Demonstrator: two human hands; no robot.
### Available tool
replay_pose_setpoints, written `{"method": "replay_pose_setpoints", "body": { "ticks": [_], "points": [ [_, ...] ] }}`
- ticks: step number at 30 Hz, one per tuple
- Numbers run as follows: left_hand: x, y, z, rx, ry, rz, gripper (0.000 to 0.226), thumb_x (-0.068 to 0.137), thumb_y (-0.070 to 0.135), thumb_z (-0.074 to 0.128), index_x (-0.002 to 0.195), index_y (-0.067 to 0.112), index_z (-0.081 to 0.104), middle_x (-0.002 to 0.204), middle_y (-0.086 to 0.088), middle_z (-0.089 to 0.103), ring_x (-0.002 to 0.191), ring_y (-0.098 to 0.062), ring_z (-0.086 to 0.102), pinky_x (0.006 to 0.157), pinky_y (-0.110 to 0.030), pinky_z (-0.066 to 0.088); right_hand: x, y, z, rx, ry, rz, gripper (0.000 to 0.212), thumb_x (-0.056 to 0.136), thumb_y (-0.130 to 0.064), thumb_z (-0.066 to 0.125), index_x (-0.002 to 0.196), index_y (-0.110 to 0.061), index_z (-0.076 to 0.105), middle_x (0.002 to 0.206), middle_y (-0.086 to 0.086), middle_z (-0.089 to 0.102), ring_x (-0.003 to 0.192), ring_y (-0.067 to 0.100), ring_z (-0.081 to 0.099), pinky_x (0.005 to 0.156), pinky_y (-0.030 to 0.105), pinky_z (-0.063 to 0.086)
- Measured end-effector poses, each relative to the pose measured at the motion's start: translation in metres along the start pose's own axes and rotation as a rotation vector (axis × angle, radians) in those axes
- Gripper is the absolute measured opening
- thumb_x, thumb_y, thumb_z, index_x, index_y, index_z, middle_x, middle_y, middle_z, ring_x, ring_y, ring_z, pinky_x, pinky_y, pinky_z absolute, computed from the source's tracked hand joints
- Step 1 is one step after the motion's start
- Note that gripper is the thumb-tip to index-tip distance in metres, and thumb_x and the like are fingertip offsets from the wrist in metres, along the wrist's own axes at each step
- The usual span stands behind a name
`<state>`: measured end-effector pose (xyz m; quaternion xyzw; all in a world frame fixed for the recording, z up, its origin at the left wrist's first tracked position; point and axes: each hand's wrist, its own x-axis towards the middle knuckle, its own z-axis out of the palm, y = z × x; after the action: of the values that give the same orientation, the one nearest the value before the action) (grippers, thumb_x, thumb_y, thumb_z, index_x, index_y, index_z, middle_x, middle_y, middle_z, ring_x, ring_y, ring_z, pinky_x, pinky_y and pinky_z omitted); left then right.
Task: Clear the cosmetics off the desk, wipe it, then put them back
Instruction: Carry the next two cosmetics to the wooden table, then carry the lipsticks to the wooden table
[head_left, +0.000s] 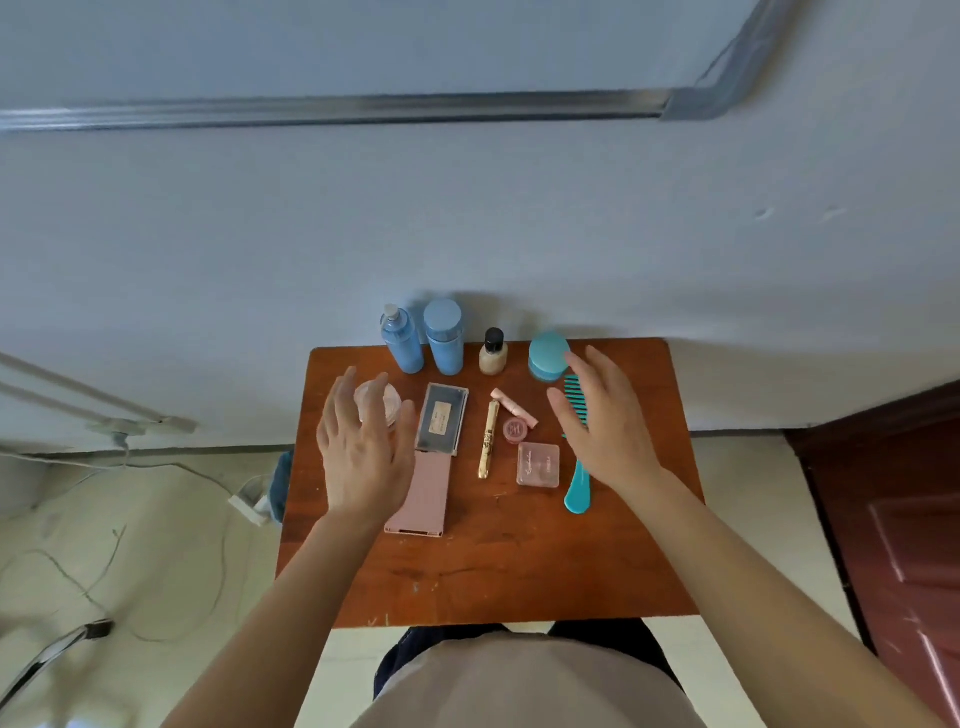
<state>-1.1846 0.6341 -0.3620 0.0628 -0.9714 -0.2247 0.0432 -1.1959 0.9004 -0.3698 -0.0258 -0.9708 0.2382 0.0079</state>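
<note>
**Two open hands over a desk still covered in cosmetics**

Both hands hover apart with fingers spread and grip nothing. The left hand (363, 447) is over a clear round jar (384, 402); whether it touches the jar cannot be told. The right hand (608, 426) covers the teeth of a teal plastic comb (576, 488), with a fingertip near a squat teal jar (548, 358).

A pale label on the dark flat palette (441, 418), print along the gold tube (488, 439) and script on the square pink compact (538, 464) are all too small to read.

The reddish wooden desk (493, 571) backs against a pale wall (467, 218). Along that far edge stand a blue pump bottle (402, 345), a blue capped bottle (444, 340) and a small beige bottle with a black cap (493, 353). A ribbed pink case (423, 493) lies just below the palette. A pink tube (514, 408) and a small round pink pot (514, 430) sit between the gold tube and the comb. The near half of the desk is scuffed wood. A dark red door (909, 519) stands to the right.
</note>
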Motion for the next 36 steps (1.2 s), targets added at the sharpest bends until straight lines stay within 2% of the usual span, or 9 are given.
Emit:
{"method": "replay_pose_setpoints", "body": {
  "ticks": [4,9,14,17,22,25,30,36],
  "points": [
    [0.027,0.035,-0.027,-0.089,0.120,0.218,0.051,0.101,0.049,0.028,0.145,0.023,0.034,0.157,-0.009,0.022,0.143,-0.029,0.024,0.111,-0.053,0.030,-0.012,0.007,-0.045,-0.073,0.223,0.121,0.063,0.100,-0.057,0.031,0.153,-0.027,0.020,0.163,0.006,0.014,0.149,0.025,0.015,0.116,0.040,0.019],
    [0.037,0.097,-0.011,-0.181,0.076,0.474,0.053,0.102,0.048,0.032,0.147,0.020,0.035,0.158,-0.011,0.023,0.145,-0.028,0.022,0.113,-0.050,0.027,-0.056,0.020,-0.077,-0.173,0.406,0.264,0.070,0.098,-0.063,0.028,0.156,-0.030,0.006,0.164,0.005,-0.007,0.151,0.023,-0.004,0.120,0.044,0.005],
    [0.001,0.190,-0.005,-0.264,0.017,0.721,0.055,0.102,0.051,0.029,0.148,0.021,0.033,0.160,-0.008,0.019,0.147,-0.026,0.018,0.117,-0.046,0.018,-0.133,0.033,-0.126,-0.273,0.589,0.343,0.075,0.097,-0.061,0.036,0.157,-0.021,0.012,0.163,0.016,-0.003,0.151,0.029,-0.003,0.120,0.054,0.008],
    [-0.044,0.248,-0.016,-0.367,0.024,0.919,0.052,0.103,0.043,0.034,0.147,0.015,0.037,0.158,-0.012,0.022,0.146,-0.029,0.020,0.116,-0.052,0.022,-0.196,0.047,-0.166,-0.328,0.714,0.408,0.075,0.097,-0.058,0.043,0.156,-0.018,0.018,0.162,0.018,0.003,0.151,0.032,0.002,0.119,0.055,0.011],
    [-0.162,0.326,-0.035,-0.449,0.019,1.215,0.052,0.103,0.040,0.036,0.147,0.012,0.037,0.158,-0.015,0.024,0.147,-0.029,0.020,0.116,-0.052,0.022,-0.337,0.070,-0.220,-0.309,0.997,0.641,0.071,0.098,-0.052,0.046,0.155,-0.016,0.023,0.162,0.019,0.007,0.151,0.031,0.005,0.118,0.055,0.015],
    [-0.260,0.354,-0.041,-0.511,-0.053,1.335,0.052,0.102,0.040,0.037,0.146,0.011,0.037,0.157,-0.017,0.025,0.146,-0.031,0.021,0.115,-0.052,0.023,-0.445,0.076,-0.236,-0.328,1.111,0.756,0.071,0.098,-0.049,0.050,0.155,-0.018,0.022,0.163,0.016,0.006,0.151,0.029,0.004,0.119,0.055,0.014],
    [-0.458,0.370,-0.048,-0.529,-0.148,1.575,0.055,0.100,0.042,0.039,0.144,0.009,0.041,0.156,-0.017,0.027,0.145,-0.033,0.023,0.113,-0.055,0.024,-0.649,0.080,-0.240,-0.377,1.251,0.890,0.072,0.096,-0.053,0.050,0.154,-0.018,0.026,0.163,0.013,0.010,0.151,0.026,0.009,0.117,0.054,0.020],
    [-0.675,0.373,-0.063,-0.604,-0.248,1.812,0.054,0.099,0.041,0.043,0.144,0.011,0.043,0.155,-0.016,0.029,0.145,-0.032,0.023,0.113,-0.057,0.023,-0.867,0.066,-0.234,-0.444,1.380,1.099,0.065,0.096,-0.051,0.050,0.148,-0.014,0.039,0.159,0.017,0.022,0.148,0.031,0.020,0.114,0.053,0.025]
  ]
}}
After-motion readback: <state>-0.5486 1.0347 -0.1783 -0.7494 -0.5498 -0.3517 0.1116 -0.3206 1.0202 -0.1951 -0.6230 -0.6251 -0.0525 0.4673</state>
